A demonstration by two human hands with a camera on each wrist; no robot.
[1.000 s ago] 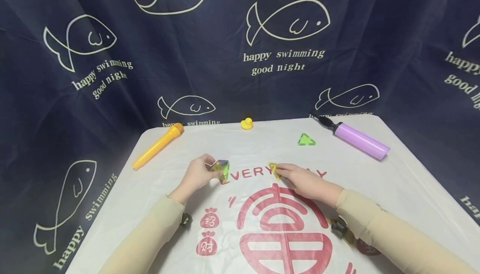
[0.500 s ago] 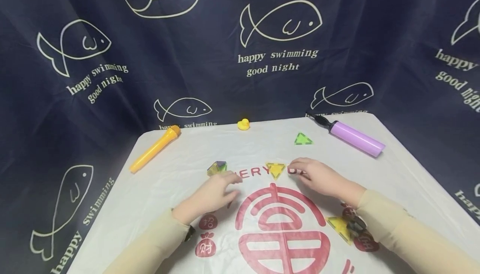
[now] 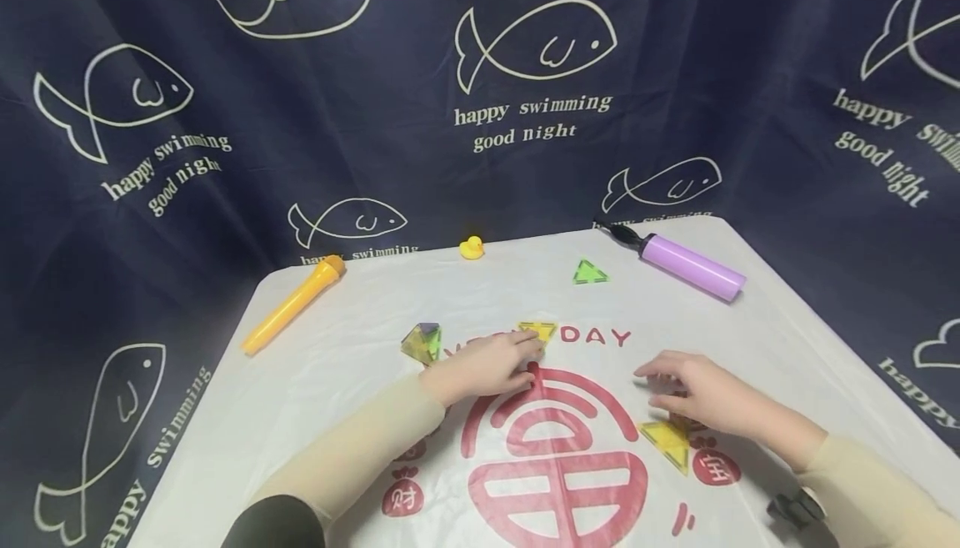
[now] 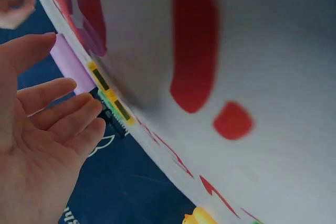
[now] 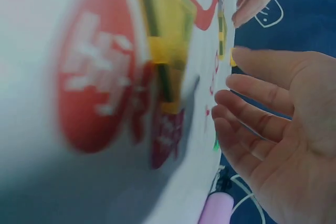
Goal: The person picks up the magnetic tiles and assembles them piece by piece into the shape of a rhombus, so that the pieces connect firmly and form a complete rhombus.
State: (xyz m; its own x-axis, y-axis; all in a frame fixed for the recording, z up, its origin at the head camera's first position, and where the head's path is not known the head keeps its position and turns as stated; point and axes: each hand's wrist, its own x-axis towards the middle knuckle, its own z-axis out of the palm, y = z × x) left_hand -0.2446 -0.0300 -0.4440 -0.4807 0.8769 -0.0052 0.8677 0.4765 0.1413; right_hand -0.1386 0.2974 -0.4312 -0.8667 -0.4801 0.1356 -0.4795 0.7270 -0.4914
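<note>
Taking the big red round emblem (image 3: 557,458) printed on the tablecloth as the landmark, an orange toy microphone (image 3: 296,304) lies well beyond it and to its left. Nearer, just past the emblem's upper left, sits a folded cluster (image 3: 422,344) of yellow, purple and green see-through tiles; it appears to be already joined, so I judge that this part of the building is done. A small yellow duck (image 3: 471,248) rests far beyond the emblem's left half. The left hand (image 3: 487,364) reaches across the emblem's upper left edge, its thumb apart from loosely bent fingers and its palm bare; its fingertips overlap the middle yellow triangle (image 3: 537,329), which lies just beyond the emblem's top, but I cannot tell whether they touch it. A green triangle (image 3: 590,274) lies flat well beyond the emblem's right half, away from both hands. Just beside the emblem's right edge lies the right yellow triangle (image 3: 671,445), also separate. Far beyond and to the right is a purple pump (image 3: 693,267). The right hand (image 3: 697,385) hangs past the emblem's upper right, thumb and bent fingers apart, holding nothing. These three loose triangles look like what is left to add.
</note>
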